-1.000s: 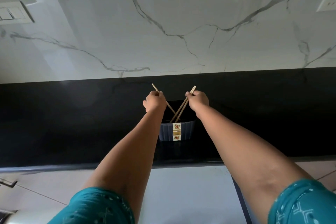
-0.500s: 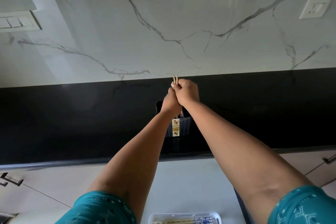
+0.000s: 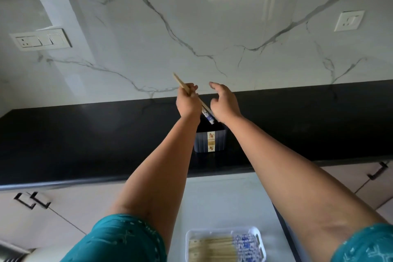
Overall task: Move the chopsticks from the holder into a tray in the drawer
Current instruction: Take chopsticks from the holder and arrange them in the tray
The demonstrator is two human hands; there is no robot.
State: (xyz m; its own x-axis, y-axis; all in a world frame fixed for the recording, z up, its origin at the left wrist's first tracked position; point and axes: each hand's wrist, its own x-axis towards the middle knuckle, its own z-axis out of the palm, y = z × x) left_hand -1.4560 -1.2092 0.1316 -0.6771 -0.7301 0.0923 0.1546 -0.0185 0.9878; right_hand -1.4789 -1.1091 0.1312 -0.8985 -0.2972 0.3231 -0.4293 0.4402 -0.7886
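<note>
White marble-look wall rises behind a black counter (image 3: 85,134), and the dark holder (image 3: 209,141) stands on that counter near its front edge, within reach of both arms. Just below, in the open drawer (image 3: 223,198), a white tray (image 3: 260,240) already holds a row of chopsticks laid side by side, patterned ends to the right; it sits straight under the holder, so the carry is short.

Above the holder, the left hand (image 3: 189,104) is clenched around a bundle of chopsticks (image 3: 192,97). Their plain ends slant up to the far left and their blue-patterned tips point down to the right, at the holder's mouth, so the bundle looks only just lifted clear, or nearly so. Gripping mid-length keeps the sticks together as one.

Just to its right, the right hand (image 3: 223,104) is released, fingers spread and curled, holding nothing. It hovers beside the tips, probably ready to steady them. Whether any sticks remain inside the holder cannot be told from here.
</note>
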